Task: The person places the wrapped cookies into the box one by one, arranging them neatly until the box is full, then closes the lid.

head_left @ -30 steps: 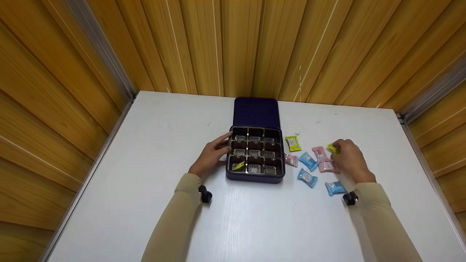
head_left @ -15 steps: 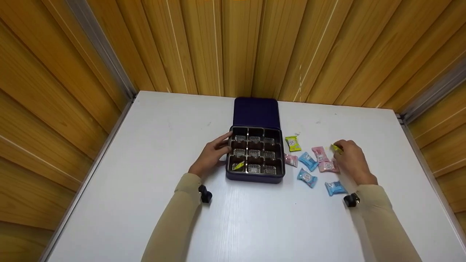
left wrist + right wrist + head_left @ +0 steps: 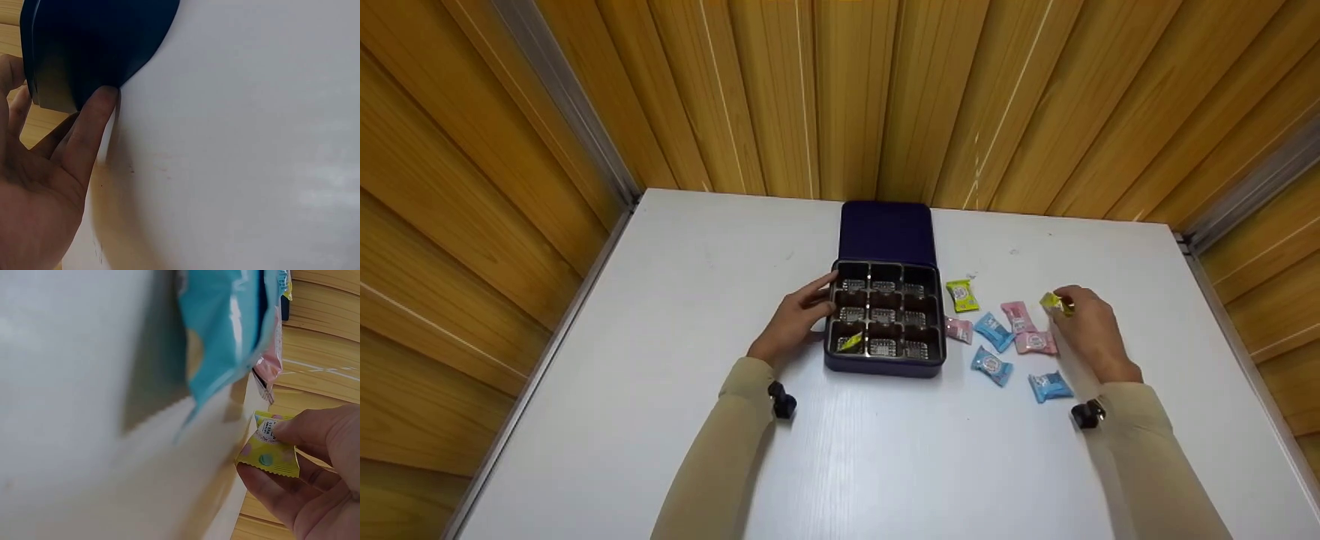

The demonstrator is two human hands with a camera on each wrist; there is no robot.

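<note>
My right hand (image 3: pixel 1091 334) pinches a yellow wrapped candy (image 3: pixel 269 453) between thumb and fingers, at the right of the loose sweets. In the right wrist view the wrapper shows coloured dots and a white label. My left hand (image 3: pixel 791 322) touches the left side of a dark blue box (image 3: pixel 885 367), fingers fairly straight and the thumb at its rim. The box stands open, and its brown tray (image 3: pixel 885 296) is divided into several compartments. One yellow-green candy (image 3: pixel 851 343) lies in the front left compartment.
Between box and right hand lie blue candies (image 3: pixel 992 365), pink candies (image 3: pixel 1018 318) and a yellow-green candy (image 3: pixel 962 295). The box's lid (image 3: pixel 886 231) lies behind it. Wood-look panels (image 3: pixel 847 97) border the white table (image 3: pixel 697 262).
My right hand has shifted slightly right and turned the yellow candy, so more of the wrapper shows. My left hand and the box stay in place.
</note>
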